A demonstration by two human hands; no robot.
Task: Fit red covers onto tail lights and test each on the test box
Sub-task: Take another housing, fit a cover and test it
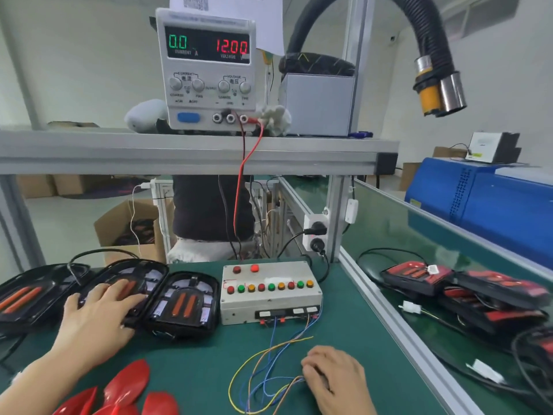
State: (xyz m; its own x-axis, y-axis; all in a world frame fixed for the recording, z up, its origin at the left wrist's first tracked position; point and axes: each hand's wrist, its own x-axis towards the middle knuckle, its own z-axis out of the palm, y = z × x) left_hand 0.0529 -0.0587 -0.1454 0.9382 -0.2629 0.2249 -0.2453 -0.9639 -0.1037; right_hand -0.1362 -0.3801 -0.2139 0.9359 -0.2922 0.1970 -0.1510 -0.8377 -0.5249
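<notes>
Three uncovered black tail lights lie in a row on the green mat at the left; the middle tail light (140, 283) is under my left hand (100, 313), whose fingers spread over it. Another tail light (184, 304) sits just right of it, beside the grey test box (269, 295) with its row of coloured buttons. Coloured test wires (269, 378) loop from the box toward my right hand (335, 378), which curls over their ends near the front edge. Several red covers (128, 384) lie at the bottom left.
A power supply (209, 70) reading 12.00 V stands on the aluminium shelf (191, 154) above. Finished red-covered tail lights (466, 292) pile on the right bench past the aluminium rail (398, 330). A black extraction hose (434, 55) hangs top right. A cardboard box (131, 229) sits behind.
</notes>
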